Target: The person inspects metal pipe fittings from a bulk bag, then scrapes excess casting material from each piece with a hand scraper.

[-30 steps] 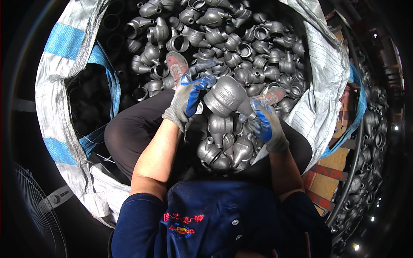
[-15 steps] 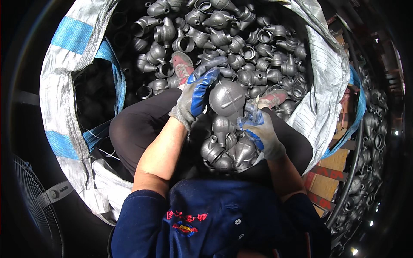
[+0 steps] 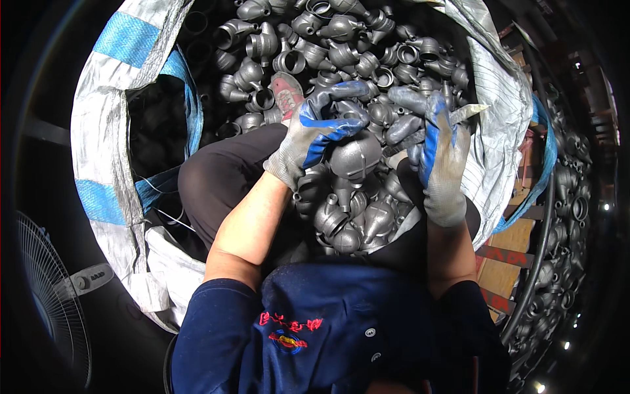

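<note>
My left hand (image 3: pixel 318 128), in a grey glove with blue coating, curves with fingers and thumb apart. Its thumb overlaps the upper edge of a round, domed grey metal casting (image 3: pixel 356 157) with a raised bar; nothing shows gripped. My right hand (image 3: pixel 441 154), gloved alike, is closed around a slim tool (image 3: pixel 470 112) at the right. The tool has a pale, tapered end and a dark length emerging on the other side; its exact kind is unclear. Several smaller grey castings (image 3: pixel 377 220) lie in my lap, below the domed one.
I sit cross-legged in a large white bulk bag (image 3: pixel 108 144) with blue straps. Many bulbous metal castings (image 3: pixel 341 27) heap beyond my feet. A fan (image 3: pixel 52 295) stands at lower left. More castings (image 3: pixel 558 236) lie outside, beyond a wooden pallet (image 3: pixel 508 253).
My right hand has moved up and right with the tool, away from the domed casting. The casting has shifted slightly down and right. My left hand has shifted right, fingers more spread.
</note>
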The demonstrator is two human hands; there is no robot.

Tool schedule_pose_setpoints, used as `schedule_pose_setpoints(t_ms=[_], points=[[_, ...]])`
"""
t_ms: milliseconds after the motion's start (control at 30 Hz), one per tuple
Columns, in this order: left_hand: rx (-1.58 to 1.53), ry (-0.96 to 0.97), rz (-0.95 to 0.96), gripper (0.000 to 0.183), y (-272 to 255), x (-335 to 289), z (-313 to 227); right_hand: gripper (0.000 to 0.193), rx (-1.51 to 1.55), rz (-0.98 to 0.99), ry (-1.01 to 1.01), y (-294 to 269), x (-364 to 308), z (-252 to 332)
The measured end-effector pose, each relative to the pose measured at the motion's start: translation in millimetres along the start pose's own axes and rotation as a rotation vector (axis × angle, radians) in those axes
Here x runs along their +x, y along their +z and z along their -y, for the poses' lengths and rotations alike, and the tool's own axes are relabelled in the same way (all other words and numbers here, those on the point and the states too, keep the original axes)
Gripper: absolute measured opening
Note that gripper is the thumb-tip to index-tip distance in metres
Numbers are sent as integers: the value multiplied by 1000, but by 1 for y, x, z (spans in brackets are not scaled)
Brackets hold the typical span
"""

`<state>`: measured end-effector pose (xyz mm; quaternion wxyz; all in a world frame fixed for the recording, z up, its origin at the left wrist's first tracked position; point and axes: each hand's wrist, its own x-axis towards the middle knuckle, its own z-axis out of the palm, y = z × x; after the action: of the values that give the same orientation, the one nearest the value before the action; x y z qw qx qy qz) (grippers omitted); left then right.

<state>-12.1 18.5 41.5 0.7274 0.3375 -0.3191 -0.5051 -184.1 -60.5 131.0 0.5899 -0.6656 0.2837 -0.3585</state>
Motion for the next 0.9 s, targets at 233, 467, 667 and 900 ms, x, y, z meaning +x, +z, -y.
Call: schedule_pose_setpoints(t_ms=[233,467,667,900], points=[[290,218,-1,51,5,-13,-18,25,-68,99,-262,28,-8,-4],[237,200,-74,50,16,-43,-40,23,-98,289,-182,20,-33,16],[229,300,-248,35,27,-73,-104,28,338,260,183,-24,-23,-22],[966,385,-309,29,43,-157,-217,35,171,329,204,-139,91,-166]])
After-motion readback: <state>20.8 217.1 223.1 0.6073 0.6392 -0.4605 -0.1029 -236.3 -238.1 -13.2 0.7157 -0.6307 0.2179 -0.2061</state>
